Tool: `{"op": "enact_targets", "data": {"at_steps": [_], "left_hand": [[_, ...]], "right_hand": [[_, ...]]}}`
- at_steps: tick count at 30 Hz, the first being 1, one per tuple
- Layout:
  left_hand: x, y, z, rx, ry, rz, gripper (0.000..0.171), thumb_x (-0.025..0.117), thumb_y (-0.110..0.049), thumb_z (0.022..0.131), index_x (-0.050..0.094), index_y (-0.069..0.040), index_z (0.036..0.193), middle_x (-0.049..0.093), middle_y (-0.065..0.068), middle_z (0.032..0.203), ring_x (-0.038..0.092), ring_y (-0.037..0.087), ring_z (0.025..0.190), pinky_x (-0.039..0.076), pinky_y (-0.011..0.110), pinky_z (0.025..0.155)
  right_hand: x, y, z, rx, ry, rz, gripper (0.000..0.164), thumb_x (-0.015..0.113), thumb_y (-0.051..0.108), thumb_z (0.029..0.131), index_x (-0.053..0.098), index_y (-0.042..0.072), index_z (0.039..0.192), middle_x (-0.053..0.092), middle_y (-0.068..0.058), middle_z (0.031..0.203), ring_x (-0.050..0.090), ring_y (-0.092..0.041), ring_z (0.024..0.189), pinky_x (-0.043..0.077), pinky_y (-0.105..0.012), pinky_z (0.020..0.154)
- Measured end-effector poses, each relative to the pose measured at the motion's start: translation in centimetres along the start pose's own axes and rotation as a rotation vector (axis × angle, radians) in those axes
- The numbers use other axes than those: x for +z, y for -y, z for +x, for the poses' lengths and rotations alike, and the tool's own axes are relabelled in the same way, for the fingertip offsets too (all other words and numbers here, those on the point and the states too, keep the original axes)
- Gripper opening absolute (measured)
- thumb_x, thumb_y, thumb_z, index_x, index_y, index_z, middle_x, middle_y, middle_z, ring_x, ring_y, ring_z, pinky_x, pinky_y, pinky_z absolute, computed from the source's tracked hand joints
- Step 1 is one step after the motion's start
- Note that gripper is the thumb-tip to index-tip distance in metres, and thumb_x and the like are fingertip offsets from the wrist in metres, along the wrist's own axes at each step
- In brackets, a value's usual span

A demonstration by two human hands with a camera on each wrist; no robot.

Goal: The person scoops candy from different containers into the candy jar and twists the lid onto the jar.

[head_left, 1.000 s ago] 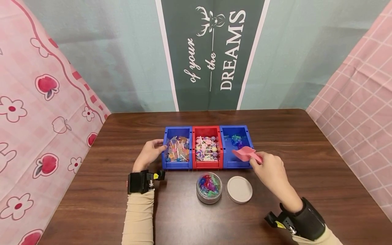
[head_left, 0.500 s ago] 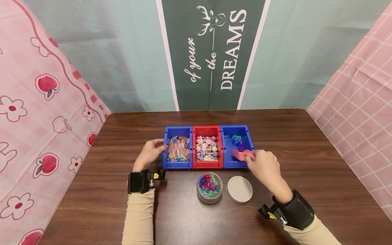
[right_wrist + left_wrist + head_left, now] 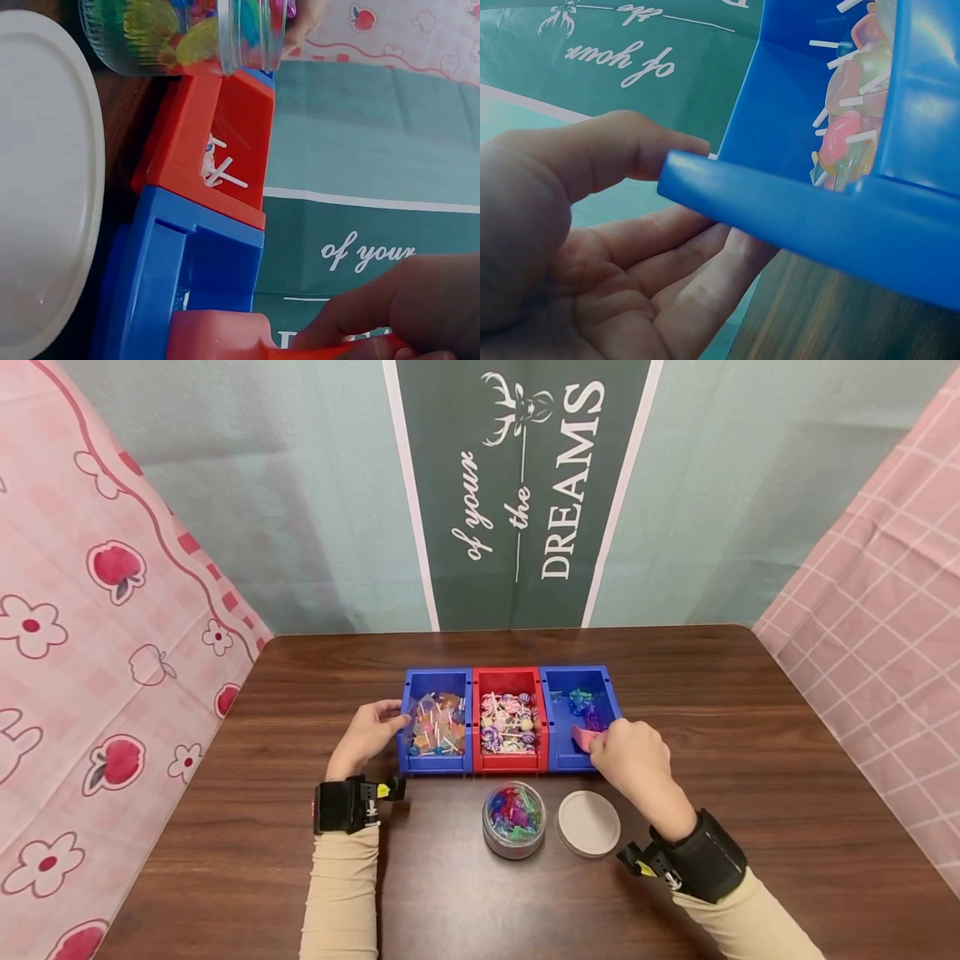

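In the head view my right hand (image 3: 637, 762) grips a small pink scoop (image 3: 583, 739), its blade low inside the right blue bin (image 3: 568, 763). In that bin lie translucent blue, green and purple pieces (image 3: 582, 702), close beyond the scoop. The scoop blade (image 3: 217, 334) overlaps the bin in the right wrist view. At the far left, my left hand (image 3: 367, 735) pinches the side wall of the left blue bin (image 3: 437, 765), thumb over the rim and fingers outside it. Small translucent lollipops (image 3: 847, 124) with white sticks fill that bin.
Between the blue bins stands a red bin (image 3: 510, 764) of swirl lollipops. In front, an open clear jar (image 3: 513, 850) holds colourful translucent pieces. A round white lid (image 3: 588, 823) lies right of it, near my right wrist. Patterned cloths hang behind and beside the brown table (image 3: 225, 827).
My right hand has moved left and slightly down with the scoop, lowering its blade into the right blue bin and tilting it. The left hand keeps its hold on the left blue bin.
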State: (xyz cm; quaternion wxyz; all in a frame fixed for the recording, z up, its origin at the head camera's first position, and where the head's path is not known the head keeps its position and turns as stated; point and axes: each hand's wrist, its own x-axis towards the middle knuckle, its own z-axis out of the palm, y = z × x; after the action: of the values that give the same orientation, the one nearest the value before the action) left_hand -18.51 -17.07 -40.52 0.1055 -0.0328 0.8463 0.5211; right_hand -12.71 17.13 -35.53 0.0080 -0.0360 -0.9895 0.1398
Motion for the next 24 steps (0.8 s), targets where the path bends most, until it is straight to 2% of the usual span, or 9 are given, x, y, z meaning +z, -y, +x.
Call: {"op": "enact_targets", "data": {"at_steps": [5,12,17,24], "left_hand": [[0.0,0.0,-0.1,-0.003,0.001,0.000,0.042,0.052,-0.012,0.094,0.049,0.010,0.129,0.056,0.029,0.124,0.055,0.034,0.109,0.045,0.051,0.099],[-0.1,0.0,0.1,-0.020,0.008,-0.004,0.042,0.052,-0.013,0.094,0.049,0.007,0.130,0.057,0.027,0.124,0.056,0.033,0.107,0.046,0.050,0.099],[-0.1,0.2,0.2,-0.005,0.010,0.003,0.042,0.052,-0.013,0.094,0.048,0.008,0.131,0.057,0.028,0.124,0.056,0.034,0.107,0.047,0.050,0.098],[0.0,0.1,0.1,-0.002,0.006,0.003,0.042,0.052,-0.012,0.093,0.048,0.008,0.130,0.058,0.028,0.123,0.057,0.033,0.106,0.047,0.049,0.097]], "right_hand": [[0.3,0.4,0.3,0.008,0.009,-0.010,0.037,0.052,0.017,0.084,0.049,0.004,0.050,0.056,-0.018,0.058,0.049,-0.030,0.052,0.046,-0.041,0.042],[1.2,0.1,0.7,0.018,-0.033,-0.011,0.033,0.054,0.018,0.083,0.057,-0.004,0.059,0.063,-0.032,0.072,0.055,-0.039,0.057,0.052,-0.052,0.049],[2.2,-0.3,1.2,0.023,-0.032,0.006,0.034,0.057,0.020,0.082,0.056,-0.005,0.057,0.063,-0.034,0.073,0.057,-0.041,0.059,0.052,-0.054,0.051],[3.3,-0.8,1.9,0.022,-0.048,0.020,0.034,0.057,0.019,0.081,0.056,-0.004,0.056,0.062,-0.030,0.068,0.055,-0.038,0.056,0.051,-0.053,0.049]]}}
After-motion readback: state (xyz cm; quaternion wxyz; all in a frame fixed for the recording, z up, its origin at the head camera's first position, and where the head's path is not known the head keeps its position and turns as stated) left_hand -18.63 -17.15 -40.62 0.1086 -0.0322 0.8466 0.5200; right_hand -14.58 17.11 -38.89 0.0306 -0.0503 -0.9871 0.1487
